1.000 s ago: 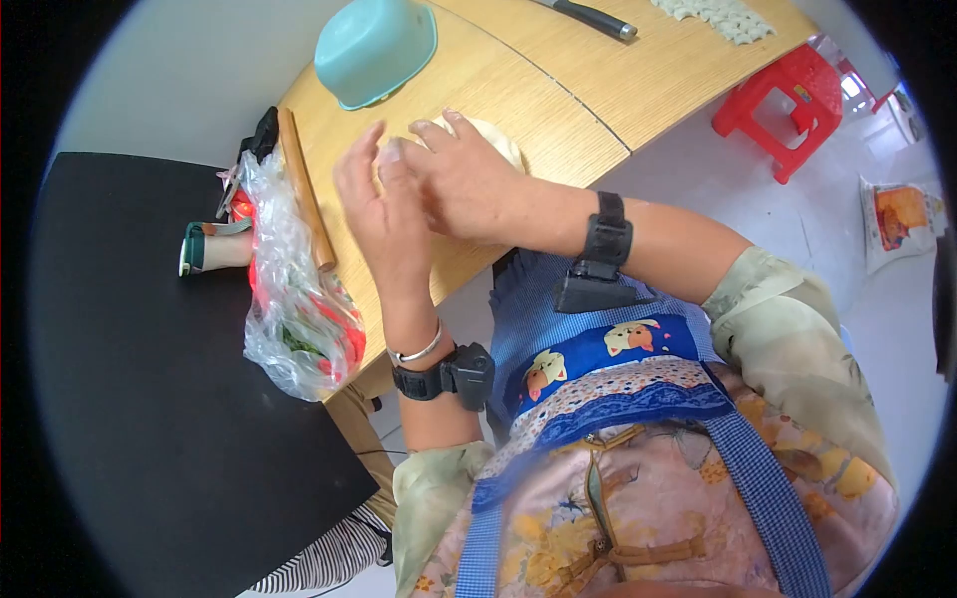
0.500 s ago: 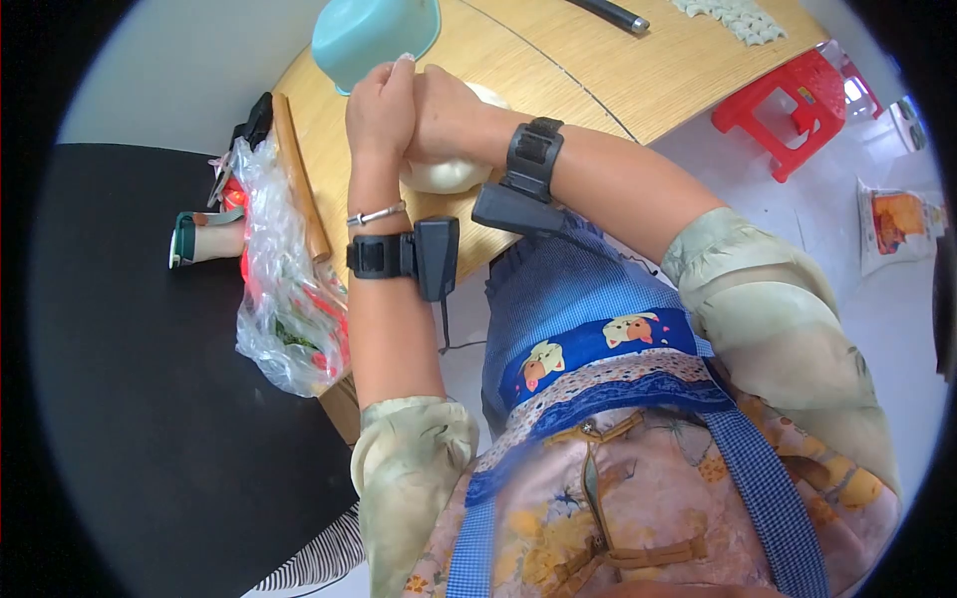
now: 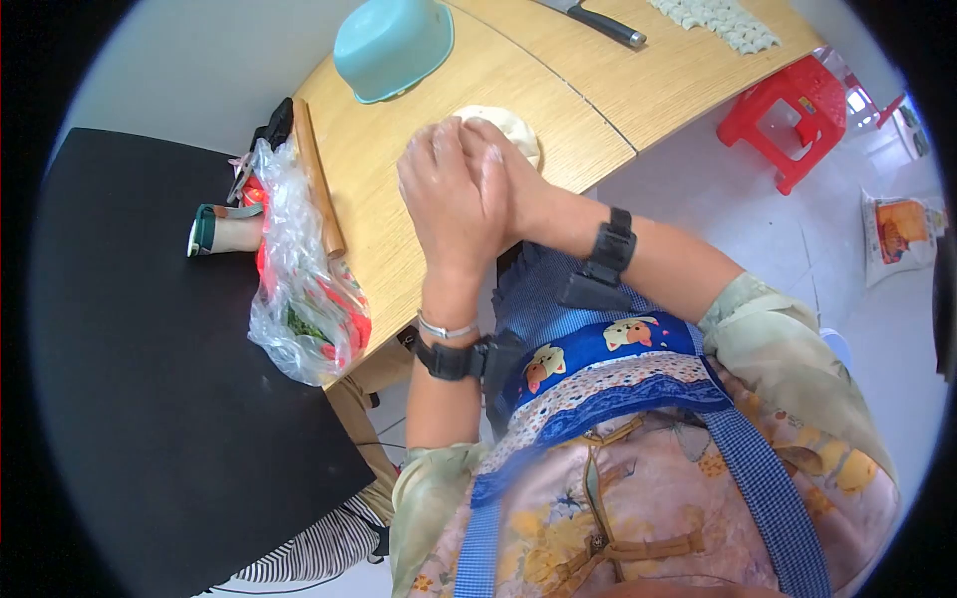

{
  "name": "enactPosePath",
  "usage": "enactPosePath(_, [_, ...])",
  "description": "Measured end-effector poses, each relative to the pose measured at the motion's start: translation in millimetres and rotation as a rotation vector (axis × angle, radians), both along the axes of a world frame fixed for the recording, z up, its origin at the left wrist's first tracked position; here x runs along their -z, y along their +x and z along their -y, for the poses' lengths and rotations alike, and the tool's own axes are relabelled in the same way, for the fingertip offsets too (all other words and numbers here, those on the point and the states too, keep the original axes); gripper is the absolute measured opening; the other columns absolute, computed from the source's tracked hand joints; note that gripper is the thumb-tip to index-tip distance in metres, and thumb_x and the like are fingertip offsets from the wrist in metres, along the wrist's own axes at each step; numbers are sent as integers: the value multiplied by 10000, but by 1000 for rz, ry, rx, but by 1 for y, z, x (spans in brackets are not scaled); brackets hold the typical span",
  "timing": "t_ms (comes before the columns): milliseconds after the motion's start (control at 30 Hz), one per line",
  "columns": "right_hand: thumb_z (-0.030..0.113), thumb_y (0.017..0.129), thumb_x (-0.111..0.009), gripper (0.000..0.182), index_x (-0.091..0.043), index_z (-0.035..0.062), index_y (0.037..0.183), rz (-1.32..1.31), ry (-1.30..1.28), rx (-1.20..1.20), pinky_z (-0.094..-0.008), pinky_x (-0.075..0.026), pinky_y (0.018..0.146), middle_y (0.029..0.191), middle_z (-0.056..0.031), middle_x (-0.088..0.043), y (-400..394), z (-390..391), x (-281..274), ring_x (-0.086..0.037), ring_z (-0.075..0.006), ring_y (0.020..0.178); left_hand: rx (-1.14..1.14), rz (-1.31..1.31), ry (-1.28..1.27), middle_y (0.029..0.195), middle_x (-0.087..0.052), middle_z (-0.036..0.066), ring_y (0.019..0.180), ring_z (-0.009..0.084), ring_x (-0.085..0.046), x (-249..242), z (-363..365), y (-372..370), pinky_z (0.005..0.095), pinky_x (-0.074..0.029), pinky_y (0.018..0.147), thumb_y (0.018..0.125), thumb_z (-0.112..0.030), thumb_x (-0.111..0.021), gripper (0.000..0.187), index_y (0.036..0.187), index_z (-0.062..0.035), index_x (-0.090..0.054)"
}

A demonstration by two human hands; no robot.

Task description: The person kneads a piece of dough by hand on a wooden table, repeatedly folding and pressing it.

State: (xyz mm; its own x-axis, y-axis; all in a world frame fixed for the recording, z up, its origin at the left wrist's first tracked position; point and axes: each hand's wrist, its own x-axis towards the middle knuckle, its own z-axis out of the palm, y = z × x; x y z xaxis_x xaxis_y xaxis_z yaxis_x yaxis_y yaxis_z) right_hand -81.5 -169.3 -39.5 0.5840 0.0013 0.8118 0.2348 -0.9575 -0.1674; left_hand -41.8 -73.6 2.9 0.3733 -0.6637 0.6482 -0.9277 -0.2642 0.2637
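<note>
A pale lump of dough (image 3: pixel 510 126) lies on the wooden table (image 3: pixel 588 85), near its front edge. My right hand (image 3: pixel 506 171) presses down on the near side of the dough with fingers curled over it. Over the right hand lies my left hand (image 3: pixel 447 199), pressing down too, fingers together. Most of the dough is hidden under the two hands; only its far edge shows. Each wrist wears a black strap-on device.
A teal bowl (image 3: pixel 394 45) sits upside down behind the dough. A wooden rolling pin (image 3: pixel 319 184) and a clear plastic bag (image 3: pixel 304 294) lie at the table's left edge. A knife (image 3: pixel 598 20) and several shaped dough pieces (image 3: pixel 718 20) lie at the back. A red stool (image 3: pixel 788 100) stands right.
Half a second ago both hands had pushed forward toward the bowl with the dough showing beneath them. They have since drawn back and stacked on top of the dough.
</note>
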Motion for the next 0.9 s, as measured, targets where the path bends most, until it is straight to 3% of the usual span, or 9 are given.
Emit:
enactPosePath(100, [290, 821, -639, 340, -625, 82, 1090, 55, -7, -8, -461, -426, 915, 1115, -86, -649, -23, -7, -1, -539, -307, 1134, 11, 23, -19, 1218, -560, 276, 1116, 452, -538, 3, -13, -20, 547, -402, 991, 858, -235, -666, 528, 1308, 25, -571])
enactPosePath(267, [271, 811, -642, 295, -642, 75, 1032, -6, -23, 16, -423, -400, 800, 1030, -67, -650, -32, -12, -5, -555, -269, 1050, 16, -44, -95, 1239, -584, 250, 1143, 415, -547, -2, -20, -42, 503, -419, 1021, 883, -187, -624, 494, 1319, 41, -580])
enactPosePath(433, [276, 762, -694, 288, -665, 107, 994, 67, 110, -86, -419, -400, 783, 981, -92, -659, 14, 3, 2, -548, -268, 1044, -30, -60, -162, 1173, -615, 254, 1099, 417, -573, 7, 2, 4, 487, -451, 970, 906, -188, -585, 424, 1268, 31, -620])
enactPosePath(600, [341, 727, -758, 422, -679, 70, 1041, -261, 100, 56, -413, -452, 808, 1060, -112, -690, 57, 30, -20, -613, -283, 1062, 5, -320, -184, 1091, -675, 250, 1035, 413, -618, -4, 39, 75, 464, -483, 912, 953, -221, -514, 362, 1160, 25, -680])
enactPosePath(633, [341, 727, -758, 422, -679, 70, 1041, -266, 101, 52, -413, -452, 808, 1060, -112, -690, 63, 35, -26, -613, -283, 1062, -17, -416, -103, 1094, -685, 234, 1033, 370, -631, -9, 46, 87, 432, -479, 935, 973, -242, -473, 392, 1164, 29, -682])
enactPosePath(700, [360, 717, -788, 451, -704, 52, 1036, -541, 214, 64, -411, -473, 869, 1054, -130, -719, 75, 42, -34, -665, -286, 1034, -42, -514, -18, 1096, -696, 217, 1031, 327, -643, -11, 54, 104, 399, -476, 958, 993, -262, -432, 426, 1168, 33, -684])
enactPosePath(767, [383, 716, -789, 453, -730, 42, 1008, -549, 232, 102, -428, -516, 868, 994, -132, -751, 82, 42, -34, -709, -301, 971, -21, -544, -4, 1158, -680, 278, 1091, 442, -618, -11, 62, 118, 469, -485, 918, 992, -323, -421, 463, 1085, 36, -698])
enactPosePath(833, [395, 728, -781, 405, -750, 58, 951, -355, 159, 228, -438, -532, 859, 943, -130, -765, 83, 40, -33, -736, -310, 924, -21, -451, 87, 1157, -678, 279, 1085, 453, -616, -2, 64, 141, 479, -484, 918, 994, -322, -417, 462, 1072, 34, -700])
enactPosePath(900, [361, 737, -770, 379, -735, 66, 972, -490, 159, 230, -448, -527, 810, 959, -139, -756, 78, 39, -38, -724, -314, 916, -24, -359, 176, 1156, -675, 280, 1080, 465, -615, 6, 63, 146, 489, -484, 917, 995, -322, -414, 460, 1060, 32, -702])
